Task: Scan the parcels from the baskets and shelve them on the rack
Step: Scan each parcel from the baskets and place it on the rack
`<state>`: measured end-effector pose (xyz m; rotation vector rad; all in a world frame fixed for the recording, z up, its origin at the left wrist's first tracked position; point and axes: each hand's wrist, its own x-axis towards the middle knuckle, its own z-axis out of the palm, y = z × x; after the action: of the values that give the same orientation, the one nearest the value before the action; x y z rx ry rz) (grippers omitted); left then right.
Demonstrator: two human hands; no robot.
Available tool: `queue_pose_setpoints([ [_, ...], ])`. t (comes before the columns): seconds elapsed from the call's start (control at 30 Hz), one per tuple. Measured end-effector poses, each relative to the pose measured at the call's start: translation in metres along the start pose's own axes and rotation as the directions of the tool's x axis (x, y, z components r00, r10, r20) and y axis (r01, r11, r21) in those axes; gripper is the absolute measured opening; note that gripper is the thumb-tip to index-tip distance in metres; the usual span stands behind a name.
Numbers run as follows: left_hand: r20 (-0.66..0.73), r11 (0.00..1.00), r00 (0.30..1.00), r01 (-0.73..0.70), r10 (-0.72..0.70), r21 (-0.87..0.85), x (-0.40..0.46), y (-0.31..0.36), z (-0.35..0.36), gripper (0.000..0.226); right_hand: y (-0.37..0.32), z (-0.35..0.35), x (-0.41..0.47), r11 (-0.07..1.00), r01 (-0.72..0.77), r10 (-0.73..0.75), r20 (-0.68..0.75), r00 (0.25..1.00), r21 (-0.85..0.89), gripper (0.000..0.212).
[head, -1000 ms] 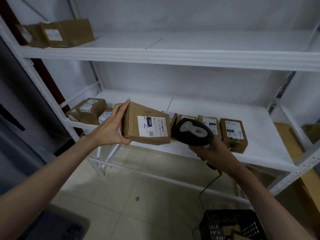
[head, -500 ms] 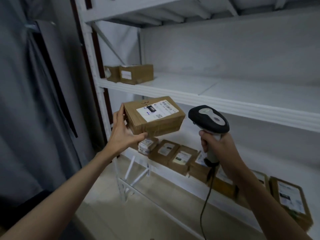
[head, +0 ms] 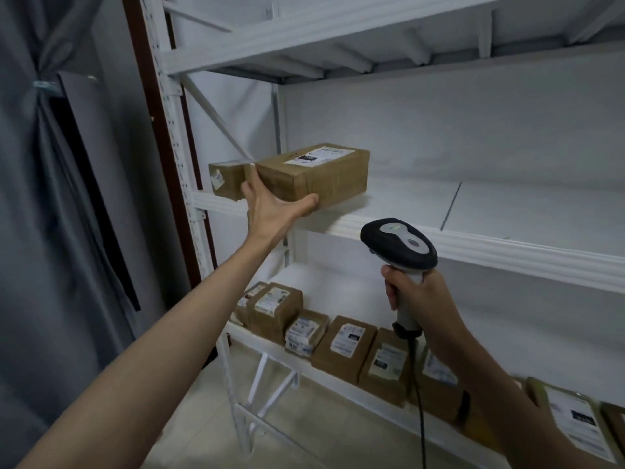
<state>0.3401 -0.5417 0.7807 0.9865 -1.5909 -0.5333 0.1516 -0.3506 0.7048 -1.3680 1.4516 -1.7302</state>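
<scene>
Left hand: the left hand (head: 270,203) holds the near end of the cardboard parcel (head: 313,174), thumb under the front lower corner, fingers (head: 250,176) spread up its left end, mostly hidden behind the box.
Parcel: its underside is on or just over the front lip of the middle shelf (head: 422,204), label up; I cannot tell whether its full weight is down.
Beside the fingers: a smaller box (head: 225,177) sits on the same shelf, just left of the fingers and close against the parcel.
Right hand: the right hand (head: 421,296) is wrapped round the grip of the barcode scanner (head: 399,247), held upright below the shelf edge, cable hanging down.
Change: a second ago the parcel was held low, label facing the scanner head; half a second ago it was lifted in the air short of the shelf; now it has reached the shelf.
Meaning: the scan looks finished and shelving is under way; what remains is probably a push inward and a release.
Further out: a row of labelled parcels (head: 345,348) lies on the lower shelf (head: 338,286) of the white rack (head: 169,130).
</scene>
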Motion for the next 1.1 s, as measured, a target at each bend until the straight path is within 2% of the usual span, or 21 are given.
queue_pose_setpoints([
  [0.27, -0.019, 0.977, 0.978, 0.209, -0.209, 0.044, 0.064, -0.022, 0.055, 0.137, 0.019, 0.013, 0.022, 1.000, -0.010, 0.009, -0.053, 0.999, -0.027, 0.014],
  [0.53, -0.096, 0.962, 0.969, 0.237, -0.226, 0.133, 0.068, -0.033, 0.081, 0.146, 0.035, 0.015, 0.033, 0.995, -0.038, 0.027, -0.116, 0.993, -0.096, 0.024],
  [0.7, -0.047, 0.967, 0.975, 0.220, -0.215, 0.130, 0.064, -0.042, 0.083, 0.153, 0.041, 0.009, 0.030, 0.991, -0.079, 0.062, -0.149, 0.987, -0.110, 0.025],
  [0.8, -0.025, 0.972, 0.977, 0.212, -0.210, 0.100, 0.058, -0.048, 0.077, 0.150, 0.041, 0.000, 0.022, 0.985, -0.106, 0.084, -0.150, 0.985, -0.139, 0.025],
  [0.87, -0.098, 0.988, 0.987, 0.134, -0.127, 0.078, 0.047, -0.050, 0.074, 0.136, 0.043, -0.011, 0.013, 0.979, -0.120, 0.096, -0.148, 0.984, -0.165, 0.023],
  [0.97, -0.240, 0.981, 0.951, -0.191, 0.193, 0.035, 0.015, -0.047, 0.075, 0.085, 0.048, -0.030, -0.003, 0.963, -0.164, 0.130, -0.168, 0.977, -0.212, 0.027],
  [1.03, -0.191, 0.935, 0.918, -0.354, 0.348, 0.005, -0.012, -0.043, 0.085, 0.056, 0.052, -0.045, -0.017, 0.953, -0.213, 0.171, -0.198, 0.965, -0.217, 0.029],
  [1.1, -0.061, 0.893, 0.894, -0.447, 0.444, -0.045, -0.043, -0.039, 0.101, 0.036, 0.057, -0.061, -0.033, 0.940, -0.266, 0.213, -0.241, 0.947, -0.216, 0.030],
])
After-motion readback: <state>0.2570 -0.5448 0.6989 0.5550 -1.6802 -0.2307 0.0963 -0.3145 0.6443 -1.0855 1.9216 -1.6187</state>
